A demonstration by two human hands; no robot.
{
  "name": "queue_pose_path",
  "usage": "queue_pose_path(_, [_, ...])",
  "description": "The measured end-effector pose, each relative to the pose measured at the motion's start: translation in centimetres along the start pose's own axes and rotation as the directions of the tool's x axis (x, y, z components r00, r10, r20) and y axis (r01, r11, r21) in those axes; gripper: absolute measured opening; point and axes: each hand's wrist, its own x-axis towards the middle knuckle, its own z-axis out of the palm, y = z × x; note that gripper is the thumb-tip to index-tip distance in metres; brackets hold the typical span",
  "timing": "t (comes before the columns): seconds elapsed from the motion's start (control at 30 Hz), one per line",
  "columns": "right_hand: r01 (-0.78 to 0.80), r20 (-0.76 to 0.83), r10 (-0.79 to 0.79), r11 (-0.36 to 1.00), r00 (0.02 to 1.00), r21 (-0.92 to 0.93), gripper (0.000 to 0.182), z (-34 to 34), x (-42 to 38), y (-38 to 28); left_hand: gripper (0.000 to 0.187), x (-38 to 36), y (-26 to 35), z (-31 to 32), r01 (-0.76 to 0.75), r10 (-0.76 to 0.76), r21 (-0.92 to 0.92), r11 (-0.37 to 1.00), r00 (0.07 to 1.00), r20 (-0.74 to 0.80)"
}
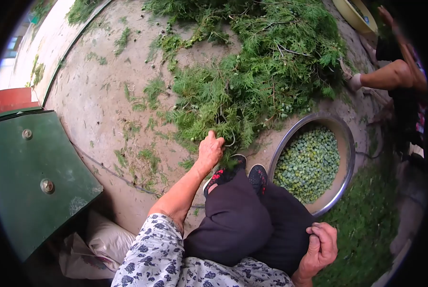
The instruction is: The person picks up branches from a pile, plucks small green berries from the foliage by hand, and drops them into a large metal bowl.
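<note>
The left hand (209, 150) has its grip closed on a green branch (223, 103) (pull gently, low down); the right hand (321, 246) is clenched on the knee.

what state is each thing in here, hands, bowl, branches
left hand: closed on a sprig at the edge of the green branches
right hand: curled shut, resting on the knee, holding nothing visible
green branches: heaped loose on the ground
metal bowl: upright, partly filled with small green seeds

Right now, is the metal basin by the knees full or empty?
Partly full. The metal basin stands upright with green seeds covering most of its bottom; the inner wall stays bare well below the rim.
</note>
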Motion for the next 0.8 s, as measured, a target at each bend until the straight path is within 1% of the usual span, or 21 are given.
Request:
queue_pose_path(0.07, [0.004, 0.021, -0.004, 1.000, 1.000, 0.002, 0.011, -0.1, -0.1, 0.4, 0.025, -1.5, 0.0, -0.5, 0.077, -0.075, -0.011, 0.997, 0.990, 0.121])
queue_pose_path(0.1, [0.019, 0.038, -0.020, 1.000, 0.999, 0.006, 0.011, -0.2, 0.0, 0.5, 0.029, -1.8, -0.4, -0.5, 0.110, -0.102, -0.051, 0.993, 0.986, 0.131])
queue_pose_path(0.13, [0.023, 0.036, -0.023, 1.000, 0.999, 0.005, 0.011, -0.2, 0.1, 0.6, 0.029, -1.7, -0.5, -0.9, 0.108, -0.101, -0.052, 0.993, 0.987, 0.128])
queue_pose_path(0.2, [0.029, 0.049, -0.029, 1.000, 0.998, -0.004, 0.011, -0.3, 0.1, 0.8, 0.034, -1.2, -0.6, -1.9, 0.046, -0.036, -0.079, 0.996, 0.991, 0.126])
queue_pose_path(0.23, [0.030, 0.045, -0.030, 1.000, 0.999, -0.004, 0.011, -0.4, 0.0, 0.9, 0.037, -0.3, -0.4, -3.2, 0.040, -0.030, -0.036, 0.999, 0.969, 0.244])
queue_pose_path(0.27, [0.050, 0.050, -0.049, 0.998, 0.998, -0.022, 0.011, -0.6, 0.0, 1.2, 0.037, 0.7, 0.2, -5.2, 0.037, -0.028, -0.034, 0.999, 0.970, 0.240])
queue_pose_path(0.33, [0.069, 0.054, -0.067, 0.997, 0.996, -0.037, 0.011, -0.5, 0.0, 1.3, 0.040, 2.9, 1.0, -8.8, 0.083, -0.073, -0.015, 0.996, 0.941, 0.329])
queue_pose_path(0.37, [0.052, 0.034, -0.051, 0.999, 0.998, -0.010, 0.011, -0.3, 0.0, 0.9, 0.041, 4.4, 0.1, -9.1, 0.081, -0.056, -0.181, 0.980, 0.988, 0.141])
queue_pose_path(0.4, [0.033, 0.013, -0.033, 0.999, 0.999, 0.018, 0.011, -0.2, 0.0, 0.6, 0.041, 5.9, -0.6, -9.3, 0.045, -0.067, -0.339, 0.940, 0.996, -0.052])
queue_pose_path(0.43, [0.025, 0.014, -0.026, 1.000, 1.000, 0.013, 0.011, -0.2, 0.1, 0.6, 0.043, 7.3, 0.4, -10.9, 0.131, -0.226, -0.658, 0.741, 0.972, -0.061])
queue_pose_path(0.47, [0.021, 0.013, -0.022, 1.000, 1.000, 0.013, 0.011, -0.5, 0.5, 0.2, 0.044, 8.7, 1.5, -12.5, 0.164, -0.373, -0.887, 0.431, 0.928, -0.010])
queue_pose_path(0.5, [0.032, 0.069, -0.030, 0.999, 0.997, -0.036, 0.009, -0.9, 1.3, -0.5, 0.047, 10.9, 1.3, -12.5, 0.140, -0.420, -0.961, 0.239, 0.907, 0.028])
queue_pose_path(0.53, [0.045, 0.126, -0.034, 0.995, 0.991, -0.084, 0.012, -1.2, 1.8, -0.9, 0.051, 13.0, 0.9, -12.2, 0.105, -0.459, -0.994, 0.038, 0.885, 0.076])
queue_pose_path(0.57, [0.042, 0.124, -0.032, 0.996, 0.992, -0.078, 0.011, -1.1, 2.0, -1.0, 0.051, 14.6, 0.6, -11.8, 0.108, -0.458, -0.993, 0.037, 0.886, 0.079])
queue_pose_path(0.63, [0.035, 0.130, -0.024, 0.996, 0.991, -0.084, 0.012, -1.4, 2.2, -0.9, 0.053, 17.4, 0.4, -10.7, 0.038, -0.533, -0.967, -0.251, 0.829, 0.170])
queue_pose_path(0.67, [0.032, 0.138, -0.019, 0.996, 0.990, -0.087, 0.012, -1.4, 2.2, -0.7, 0.053, 18.4, 0.2, -10.2, 0.041, -0.529, -0.967, -0.252, 0.831, 0.173])
queue_pose_path(0.73, [0.023, 0.134, -0.012, 0.997, 0.991, -0.075, 0.012, -1.6, 2.2, -0.4, 0.046, 19.4, 0.2, -9.7, 0.142, -0.487, -0.959, -0.245, 0.838, 0.248])
queue_pose_path(0.77, [0.014, 0.133, -0.007, 0.998, 0.991, -0.056, 0.013, -1.7, 2.2, -0.2, 0.033, 19.4, 0.5, -9.5, 0.170, -0.510, -0.964, -0.203, 0.823, 0.252])
queue_pose_path(0.8, [0.005, 0.131, 0.000, 0.999, 0.991, -0.037, 0.013, -1.8, 2.2, -0.1, 0.033, 19.7, 0.7, -9.5, 0.173, -0.505, -0.964, -0.201, 0.825, 0.254])
